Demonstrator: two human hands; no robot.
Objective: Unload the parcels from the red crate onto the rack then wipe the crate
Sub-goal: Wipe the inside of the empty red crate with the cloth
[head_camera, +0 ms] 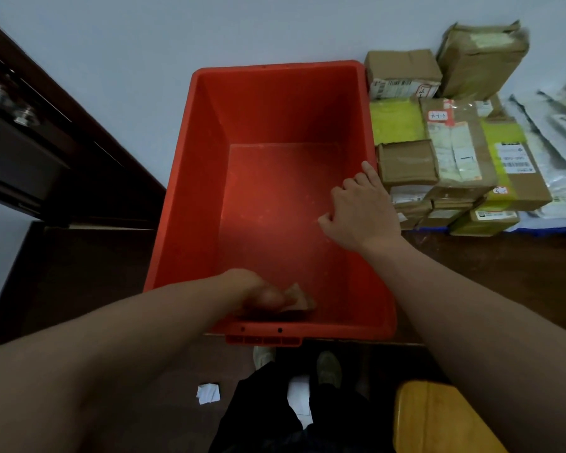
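Observation:
The red crate (190, 165) stands on a dark wooden surface against a pale wall, with nothing inside but my hand and a cloth. My left hand (258, 294) reaches inside the near wall and grips a small pale cloth (299, 300) against the crate's inner near side. My right hand (361, 210) rests on the crate's right rim, fingers curled over the edge. Cardboard parcels (406, 161) are stacked just right of the crate.
More parcels, some with yellow tape (500, 132), and grey plastic mail bags (556, 125) lie at the right. A dark wooden door frame (46, 132) runs along the left. A yellow wooden stool (438, 416) and scraps of paper (208, 393) are on the floor by my feet.

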